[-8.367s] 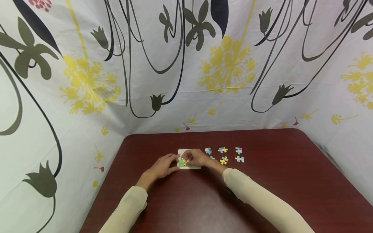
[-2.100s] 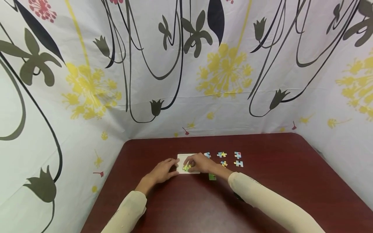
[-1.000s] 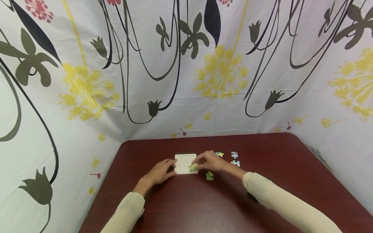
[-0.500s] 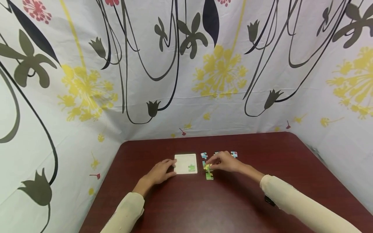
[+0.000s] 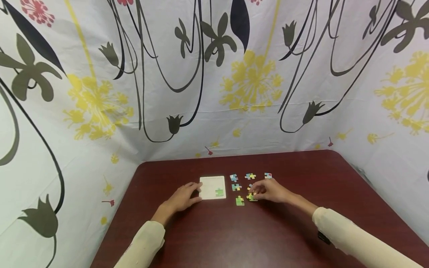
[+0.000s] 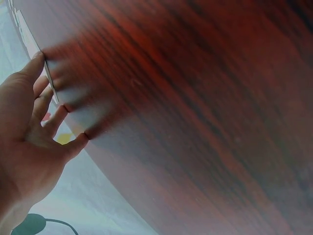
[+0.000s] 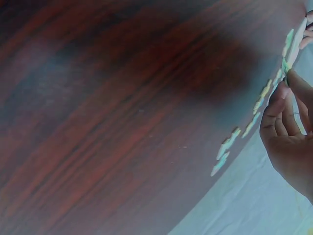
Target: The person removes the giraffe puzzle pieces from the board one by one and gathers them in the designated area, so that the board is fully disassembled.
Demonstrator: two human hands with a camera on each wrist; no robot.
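Observation:
In the head view a white puzzle board lies on the table with one green jigsaw piece in its lower right part. My left hand touches the board's left edge, fingers spread; in the left wrist view those fingertips sit at the board's edge. To the right, my right hand pinches a green and yellow jigsaw piece between thumb and fingers, low over the table. A green jigsaw piece lies between board and right hand. Behind the right hand's fingers another piece is partly hidden.
More jigsaw pieces lie beyond the hand: a blue one, a blue-yellow one, a yellow-blue one and one with a red spot. The dark red table ends at a patterned cloth at back and sides.
My right hand has moved from over the board to the right, carrying a green and yellow jigsaw piece. More of the board shows, with one green piece in it. The left hand has stayed.

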